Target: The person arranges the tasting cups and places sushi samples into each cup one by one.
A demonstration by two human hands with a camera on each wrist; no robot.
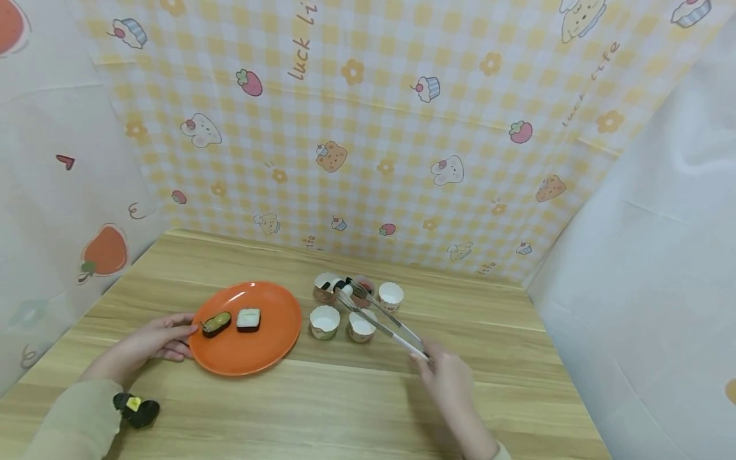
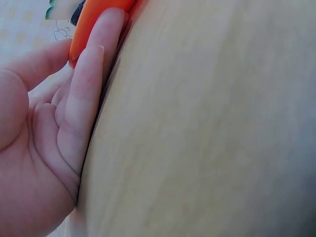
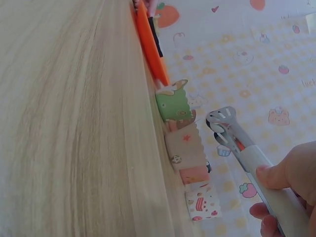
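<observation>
My left hand [image 1: 163, 335] holds the left rim of an orange plate [image 1: 270, 348], thumb at the edge and fingers under it in the left wrist view. Two toy sushi pieces lie on the plate: a brownish-topped one [image 1: 216, 324] and a white-topped one [image 1: 248, 320]. My right hand [image 1: 448, 377] grips a pair of metal tongs [image 3: 256, 163] by the pale handles. The tong tips are over the back paper cups, with a small black-and-white piece [image 1: 340, 285] at them. In the right wrist view, the tips stand above the cup rims.
Several small paper cups stand right of the plate, among them a green one [image 3: 173, 106] and a white one [image 1: 391, 297]. The back-left cup [image 1: 324, 294] has something dark and white inside. Patterned cloth [image 1: 379, 128] hangs behind the wooden table [image 1: 287, 409].
</observation>
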